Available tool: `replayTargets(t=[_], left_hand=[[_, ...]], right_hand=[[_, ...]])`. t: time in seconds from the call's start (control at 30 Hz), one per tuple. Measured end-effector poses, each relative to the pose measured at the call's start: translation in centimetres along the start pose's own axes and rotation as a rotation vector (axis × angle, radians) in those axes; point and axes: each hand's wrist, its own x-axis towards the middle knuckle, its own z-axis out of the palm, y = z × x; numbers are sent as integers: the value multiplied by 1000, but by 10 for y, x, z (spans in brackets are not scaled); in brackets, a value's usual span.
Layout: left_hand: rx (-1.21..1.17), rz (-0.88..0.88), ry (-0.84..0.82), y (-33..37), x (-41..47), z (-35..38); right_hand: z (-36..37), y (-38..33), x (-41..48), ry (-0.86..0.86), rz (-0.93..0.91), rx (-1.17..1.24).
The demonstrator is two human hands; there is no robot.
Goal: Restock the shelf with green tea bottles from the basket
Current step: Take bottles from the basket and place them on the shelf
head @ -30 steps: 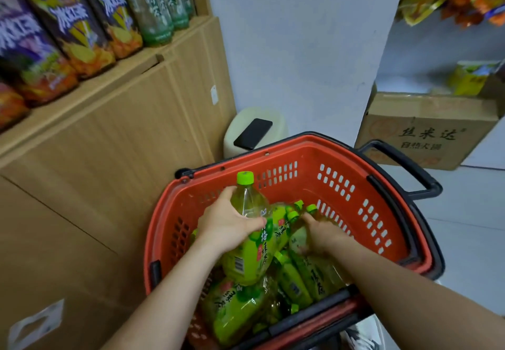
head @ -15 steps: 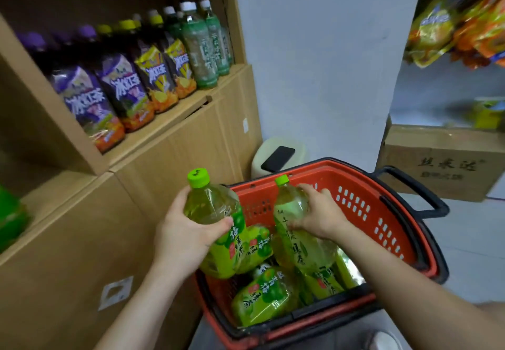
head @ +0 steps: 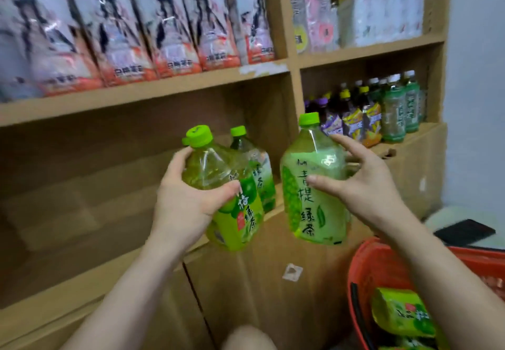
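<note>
My left hand (head: pixel 185 199) grips a green tea bottle (head: pixel 229 213) with a bright green cap, held upright in front of the wooden shelf (head: pixel 136 95). My right hand (head: pixel 360 185) holds a second green tea bottle (head: pixel 314 191) by its shoulder, fingers spread around it. Both bottles hover at the front edge of the mostly bare lower left compartment. Another green tea bottle (head: pixel 259 169) stands on that shelf at its right end, just behind the left-hand bottle. The red basket (head: pixel 377 267) sits at the lower right with more green tea bottles (head: pixel 401 314) lying in it.
Large pink-labelled tea bottles (head: pixel 153 21) fill the upper shelf. Small dark, yellow and green bottles (head: pixel 382 114) stand in the right compartment. A black phone (head: pixel 464 232) lies on a white surface beside the basket. A pale wall (head: pixel 475 76) borders the right.
Both hands have lifted their bottles out of the basket and up to the lower shelf. The view has swung up and left, so the basket now sits at the lower right.
</note>
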Motion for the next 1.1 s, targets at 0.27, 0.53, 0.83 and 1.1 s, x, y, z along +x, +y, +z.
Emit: replayTargets(t=[0.27,0.53,0.83,1.1], left_hand=[[213,-100,73,-62,48,-60],[196,-190,120,-143,77,-73],[442,-154,113,-160,80,-90],[384,170,21,-124,36,-56]], right_hand=[[129,-37,9,-75,-109,117],[215,-22,-13,-168,-153,109],[264,-21,-30,-329,-256,-85],[267,-13,-28,-536,-340,-156]])
